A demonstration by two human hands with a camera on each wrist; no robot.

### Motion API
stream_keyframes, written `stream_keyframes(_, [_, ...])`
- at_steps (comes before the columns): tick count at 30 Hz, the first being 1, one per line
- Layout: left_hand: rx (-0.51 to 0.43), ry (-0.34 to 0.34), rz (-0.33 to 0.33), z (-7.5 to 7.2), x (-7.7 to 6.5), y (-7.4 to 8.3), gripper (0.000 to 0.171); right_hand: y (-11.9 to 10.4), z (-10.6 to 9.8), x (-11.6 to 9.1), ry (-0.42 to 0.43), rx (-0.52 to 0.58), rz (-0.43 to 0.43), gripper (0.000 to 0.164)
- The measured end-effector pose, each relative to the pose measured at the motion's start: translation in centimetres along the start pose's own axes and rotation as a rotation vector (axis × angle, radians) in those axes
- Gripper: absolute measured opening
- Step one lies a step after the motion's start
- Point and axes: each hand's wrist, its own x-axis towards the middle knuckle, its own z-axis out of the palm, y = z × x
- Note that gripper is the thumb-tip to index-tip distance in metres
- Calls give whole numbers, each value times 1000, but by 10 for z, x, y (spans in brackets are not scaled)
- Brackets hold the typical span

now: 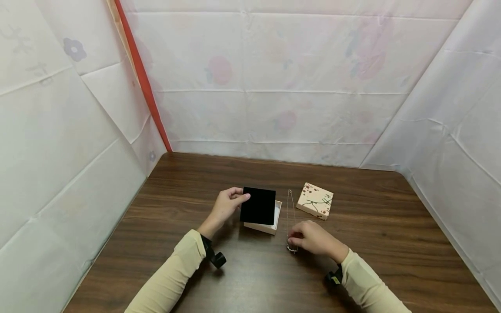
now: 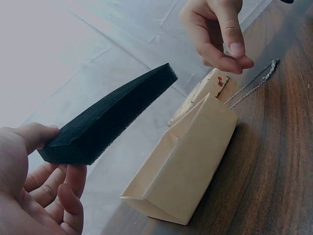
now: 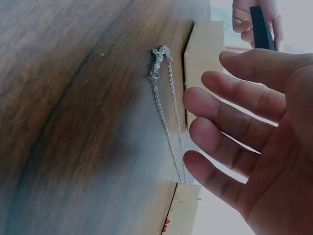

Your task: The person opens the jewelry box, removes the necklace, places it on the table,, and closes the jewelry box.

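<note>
Pinching a black foam pad point(image 1: 258, 206) by its nine o'clock edge, the left grip point(image 1: 226, 205) has the thumb on the upper face and fingers tucked beneath. I'd take the pad for light and springy, stiff enough to keep flat from one side, though a hard squeeze would probably dent it; an edge or corner seems the sensible hold. It sits at three o'clock from that hand, tilted and apart from the lidless box base point(image 1: 263, 228), whose pale wall peeks out at the pad's five o'clock.

Across the table point(image 1: 391, 243), the right grip point(image 1: 313, 238) holds nothing, its fingers loosely bent beside a silver-coloured necklace point(image 3: 175, 100); whether a fingertip grazes the chain I can't tell. From that hand, as the person sees it, the chunkier end lies near eight o'clock, thin strands running off toward eleven. It looks nearly weightless, limp, slippery and quick to tangle, with fine links that could kink, so I'd pinch the chunkier end rather than mid-strand. Farther out, at twelve o'clock, rests the flower-printed lid point(image 1: 315, 201).
</note>
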Motion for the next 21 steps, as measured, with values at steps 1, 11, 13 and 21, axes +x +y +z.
stream_keyframes(1, [1,0,0,0,0,0,31,0,0,0,3,3,2,8])
stream_keyframes(11, [1,-5,6,0,-1,0,31,-4,-4,3,56,46,20,8])
stream_keyframes(13, [-4,-4,7,0,-1,1,31,-5,-4,3,63,51,23,8])
stream_keyframes(21, [-8,-8,3,1,-1,0,29,-7,-7,6,79,84,59,14])
